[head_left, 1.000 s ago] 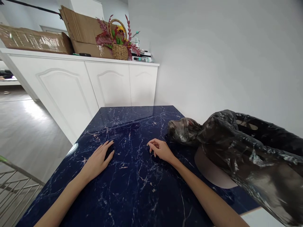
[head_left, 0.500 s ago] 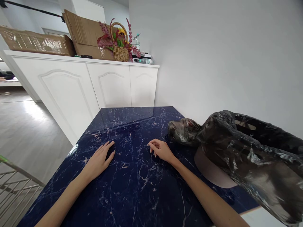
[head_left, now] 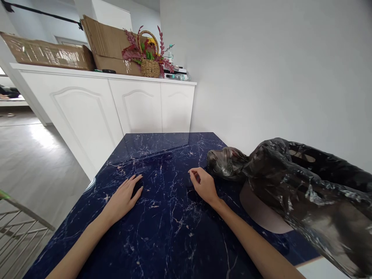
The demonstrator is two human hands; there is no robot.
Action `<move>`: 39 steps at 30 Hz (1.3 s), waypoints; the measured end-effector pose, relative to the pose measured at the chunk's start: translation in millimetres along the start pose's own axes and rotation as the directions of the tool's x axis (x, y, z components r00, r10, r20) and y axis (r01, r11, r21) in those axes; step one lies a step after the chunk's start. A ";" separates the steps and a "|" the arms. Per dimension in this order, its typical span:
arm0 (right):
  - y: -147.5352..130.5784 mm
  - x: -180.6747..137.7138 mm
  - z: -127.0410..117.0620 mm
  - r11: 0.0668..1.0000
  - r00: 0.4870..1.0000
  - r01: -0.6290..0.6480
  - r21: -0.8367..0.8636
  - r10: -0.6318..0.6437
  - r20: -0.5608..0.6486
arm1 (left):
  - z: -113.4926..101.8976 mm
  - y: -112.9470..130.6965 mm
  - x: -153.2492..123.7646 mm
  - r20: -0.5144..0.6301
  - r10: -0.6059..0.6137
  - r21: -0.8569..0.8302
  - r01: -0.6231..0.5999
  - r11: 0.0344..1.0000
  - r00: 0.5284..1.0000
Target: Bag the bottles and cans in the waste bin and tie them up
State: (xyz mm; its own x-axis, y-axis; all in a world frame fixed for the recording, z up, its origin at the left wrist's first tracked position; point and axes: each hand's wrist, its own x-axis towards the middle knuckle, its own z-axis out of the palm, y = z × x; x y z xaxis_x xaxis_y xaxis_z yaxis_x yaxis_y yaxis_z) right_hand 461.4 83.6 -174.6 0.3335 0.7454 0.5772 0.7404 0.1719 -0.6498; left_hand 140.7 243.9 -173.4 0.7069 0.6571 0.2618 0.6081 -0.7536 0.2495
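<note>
My left hand [head_left: 123, 199] lies palm down on a dark blue, marble-patterned tabletop [head_left: 162, 232], its fingers stretched out and the thumb apart. It holds nothing. To the right, my right hand [head_left: 203, 185] hovers at or just over the same surface. Its fingers are curled, with thumb and fingertip drawn together in a loose ring, and nothing shows in them. Close beyond that hand lies a crumpled black plastic bag [head_left: 279, 170]. A greyish-brown cap brim [head_left: 261, 211] sticks out from beneath the bag, beside my right forearm.
White cabinets [head_left: 145, 104] stand past the table's far edge. On them are cardboard boxes [head_left: 52, 54], a flower basket [head_left: 150, 68] and plastic bottles [head_left: 181, 77]. A grey wall [head_left: 261, 69] borders the right side. At lower left is a metal wire rack [head_left: 26, 228].
My right hand has moved slightly right and turned, its fingers drawing into a ring. My left hand stays in place. The view has shifted a little.
</note>
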 end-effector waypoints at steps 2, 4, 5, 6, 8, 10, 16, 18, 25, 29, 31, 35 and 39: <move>-3.3 2.3 -11.2 0.991 0.990 0.080 -0.111 -0.091 -0.103 | -0.3 0.5 -0.7 -0.002 0.010 0.005 -0.010 1.000 1.000; -3.8 5.3 -24.4 0.967 0.967 0.123 -0.221 -0.167 -0.192 | -1.1 1.6 -1.7 -0.006 0.013 0.013 -0.013 1.000 1.000; -2.5 6.9 -31.1 0.954 0.953 0.126 -0.273 -0.193 -0.234 | -1.5 2.3 -2.2 -0.006 0.014 0.017 -0.013 1.000 1.000; -0.1 8.5 -37.4 0.939 0.938 0.117 -0.322 -0.212 -0.275 | -1.7 2.9 -2.6 -0.004 0.015 0.021 -0.015 1.000 1.000; 7.6 11.4 -47.9 0.910 0.911 0.078 -0.406 -0.231 -0.341 | -1.5 3.4 -3.1 -0.002 0.027 0.025 -0.027 0.999 1.000; 17.6 13.5 -54.2 0.881 0.897 0.027 -0.473 -0.230 -0.377 | -0.2 3.0 -3.1 -0.007 0.039 0.026 -0.039 0.999 0.999; 42.3 10.6 -51.2 0.787 0.928 -0.104 -0.608 -0.143 -0.345 | 4.9 -0.2 -3.6 -0.023 0.064 0.034 -0.063 0.997 0.998; 46.4 6.9 -48.5 0.763 0.943 -0.120 -0.635 -0.113 -0.314 | 6.3 -0.9 -4.5 -0.033 0.078 0.035 -0.077 0.996 0.996; 40.4 -3.0 -33.9 0.766 0.990 0.034 -0.642 -0.116 -0.085 | 10.5 -0.8 -6.2 -0.069 0.100 0.032 -0.098 0.995 0.993; 6.3 -5.1 -10.3 0.806 0.972 0.230 -0.545 -0.216 0.091 | 9.6 2.0 -6.3 -0.055 0.098 0.037 -0.096 0.995 0.994; -15.9 -5.0 -1.6 0.815 0.918 0.394 -0.425 -0.330 0.218 | 7.8 4.3 -6.4 -0.060 0.098 0.033 -0.096 0.995 0.993; -36.0 1.4 -9.9 0.811 0.855 0.510 -0.285 -0.516 0.060 | 2.7 10.0 -6.9 -0.065 0.093 0.006 -0.092 0.996 0.994; -5.6 8.8 -43.3 0.917 0.928 -0.001 -0.400 -0.148 -0.343 | -0.2 13.8 -6.9 -0.055 0.084 -0.004 -0.085 0.996 0.995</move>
State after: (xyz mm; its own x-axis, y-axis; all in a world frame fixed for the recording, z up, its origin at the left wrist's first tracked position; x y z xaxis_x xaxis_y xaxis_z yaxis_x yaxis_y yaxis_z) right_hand 485.4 61.4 -144.4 0.3996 0.4450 0.8014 0.9116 -0.1006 -0.3987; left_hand 144.1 229.0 -171.5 0.7348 0.5911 0.3326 0.5447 -0.8065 0.2299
